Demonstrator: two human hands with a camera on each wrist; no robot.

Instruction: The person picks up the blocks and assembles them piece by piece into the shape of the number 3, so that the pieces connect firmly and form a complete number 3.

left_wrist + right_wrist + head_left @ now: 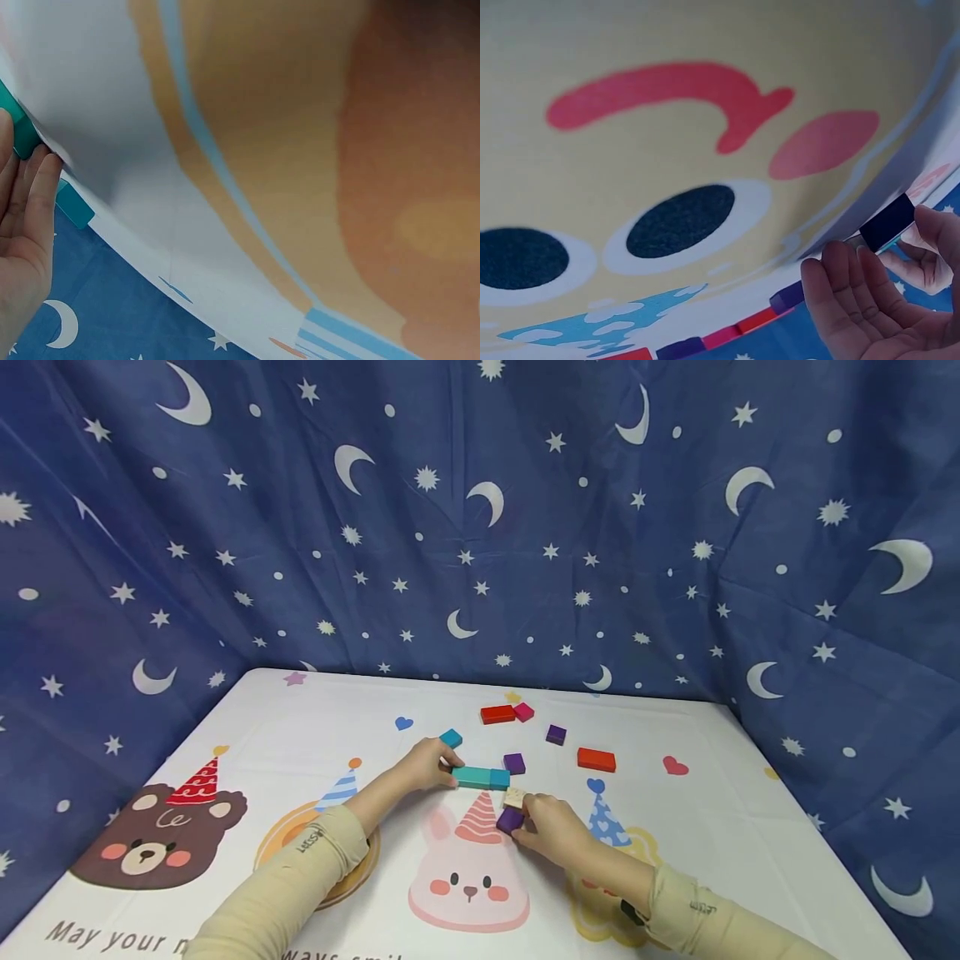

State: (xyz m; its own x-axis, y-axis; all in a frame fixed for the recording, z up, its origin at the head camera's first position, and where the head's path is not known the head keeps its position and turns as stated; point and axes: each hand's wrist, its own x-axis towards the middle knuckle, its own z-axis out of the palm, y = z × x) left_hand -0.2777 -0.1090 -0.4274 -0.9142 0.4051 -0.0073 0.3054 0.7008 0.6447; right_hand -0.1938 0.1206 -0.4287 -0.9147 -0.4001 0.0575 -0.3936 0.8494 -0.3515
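Observation:
At the middle of the table, my left hand (426,767) pinches the left end of a long teal-green block (472,777). A short blue-teal block (500,779) sits flush against that block's right end. My right hand (553,828) holds a purple block (510,820) and a cream block (514,797) together, thumb at the purple one and fingers at the cream one. The right wrist view shows the purple block (887,223) dark between thumb and fingers. In the left wrist view the green block (24,139) is partly hidden by the left fingers (41,191).
Behind the hands lie a small blue block (451,738), a purple block (514,763) and another purple block (557,734). A red block (498,715) touches a pink block (524,712) farther back. One more red block (596,760) lies right. A starry blue curtain (480,635) borders the white tablecloth (720,827).

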